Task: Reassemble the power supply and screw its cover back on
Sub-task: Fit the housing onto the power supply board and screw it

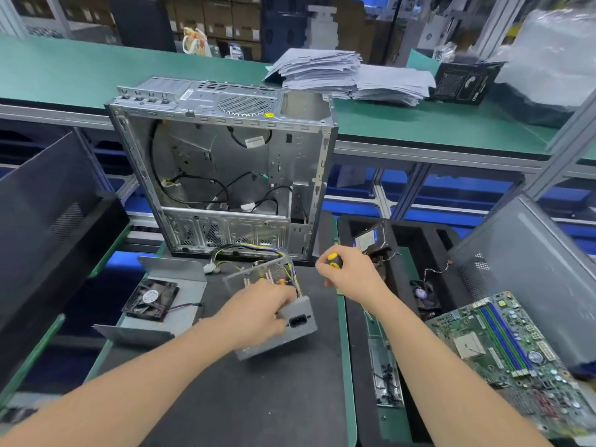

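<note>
1. Head view: the power supply [298, 321] sits open on the table [258, 398] just in front of the person. Its socket face is turned toward them and its long axis runs away toward the computer case [225, 169]. It looks tilted, though I cannot tell which edge is lifted.
2. The left hand [258, 312] has its grip wrapped over the near end of the power supply, fingers curled round the top edge beside the socket.
3. The right hand [351, 279] has its grip closed round a screwdriver [333, 260], handle uppermost, hovering just right of the power supply and apart from it.
4. The cover [183, 321], with the fan [151, 300] in it, lies left of the power supply, near but not touching, its inside facing up.
5. The cover is nearer the left hand, yet both hands are full. My guess is that one grip must let go before the cover can come rightward and turn over onto the body.
</note>
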